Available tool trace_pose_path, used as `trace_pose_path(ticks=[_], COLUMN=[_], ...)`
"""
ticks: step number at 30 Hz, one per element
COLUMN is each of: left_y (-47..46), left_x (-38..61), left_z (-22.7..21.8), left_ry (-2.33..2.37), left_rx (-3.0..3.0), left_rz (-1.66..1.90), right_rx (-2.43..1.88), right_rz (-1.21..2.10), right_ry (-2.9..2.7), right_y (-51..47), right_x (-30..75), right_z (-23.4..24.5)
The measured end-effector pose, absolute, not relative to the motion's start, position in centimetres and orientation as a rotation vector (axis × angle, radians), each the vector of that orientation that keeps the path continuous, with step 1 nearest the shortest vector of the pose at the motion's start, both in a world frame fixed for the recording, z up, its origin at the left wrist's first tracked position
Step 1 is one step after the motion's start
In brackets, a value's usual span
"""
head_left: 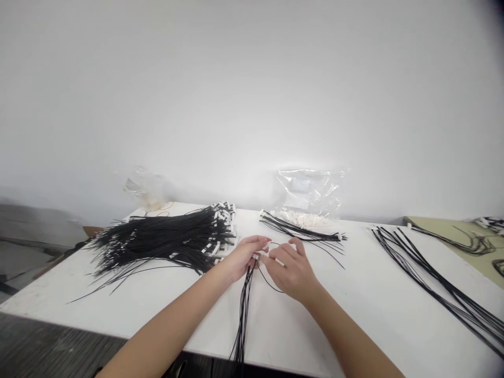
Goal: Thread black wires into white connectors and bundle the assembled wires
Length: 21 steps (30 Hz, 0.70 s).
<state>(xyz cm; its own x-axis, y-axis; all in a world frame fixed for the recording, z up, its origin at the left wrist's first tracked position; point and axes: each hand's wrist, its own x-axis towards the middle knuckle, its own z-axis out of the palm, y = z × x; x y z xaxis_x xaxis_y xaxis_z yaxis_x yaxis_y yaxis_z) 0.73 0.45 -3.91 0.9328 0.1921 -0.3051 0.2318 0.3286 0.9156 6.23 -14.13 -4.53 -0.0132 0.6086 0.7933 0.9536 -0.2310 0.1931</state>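
Observation:
My left hand (244, 255) is closed in a pinch on a small white connector (256, 256) at the top of a bundle of thin black wires (243, 310) that hangs down over the table's front edge. My right hand (290, 268) sits just to its right, fingers pinched on a single thin black wire (271, 285) that loops toward the connector. The two hands nearly touch at the fingertips above the white table (354, 315).
A big pile of black wires with white connectors (169, 239) lies to the left. A smaller wire bunch (303, 231) lies ahead, before a clear bag of white parts (309, 202). Long black wires (433, 278) stretch across the right side. Another clear bag (145, 191) sits far left.

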Motion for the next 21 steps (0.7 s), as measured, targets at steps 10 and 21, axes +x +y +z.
trace_pose_path(ticks=[10,21], left_y=[0.7,0.9], left_x=[0.6,0.7], left_z=[-4.1,-4.2], left_ry=[0.392,0.38], left_rx=[1.263,1.217], left_rz=[-0.016,0.002], right_rx=[-1.766,-1.845], right_rz=[-1.042,-1.028], right_ry=[-1.878,-1.949], right_y=[-12.8,-12.9], right_x=[4.9,5.6], right_z=[-6.2,-5.8])
